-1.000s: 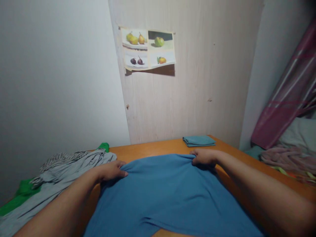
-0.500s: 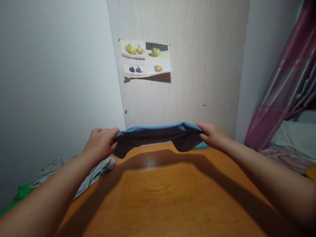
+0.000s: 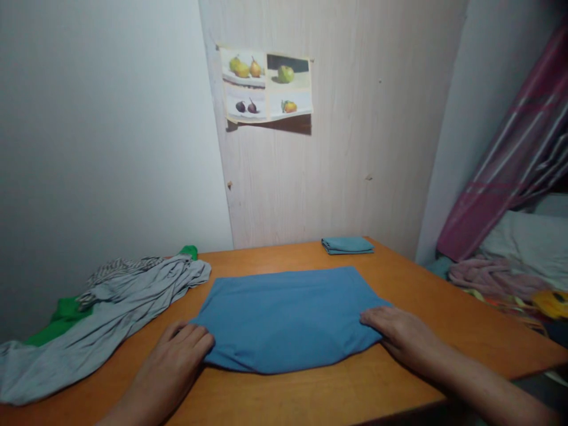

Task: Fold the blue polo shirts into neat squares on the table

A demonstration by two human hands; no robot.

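Observation:
A blue garment (image 3: 288, 316) lies folded into a flat rectangle on the orange wooden table (image 3: 399, 278). My left hand (image 3: 180, 349) rests at its near left corner, fingers together and lying flat on the table edge of the cloth. At the near right corner my right hand (image 3: 394, 331) lies palm down, fingertips touching the fabric. Neither hand grips anything that I can see.
A pile of grey, striped and green clothes (image 3: 102, 302) covers the table's left side. A small folded teal cloth (image 3: 347, 245) sits at the far edge by the wooden panel. A bed with a pink blanket (image 3: 492, 278) stands to the right.
The blue garment, held up in the air between both hands half a second ago, now lies folded flat on the table. Both hands came down and back to its near corners.

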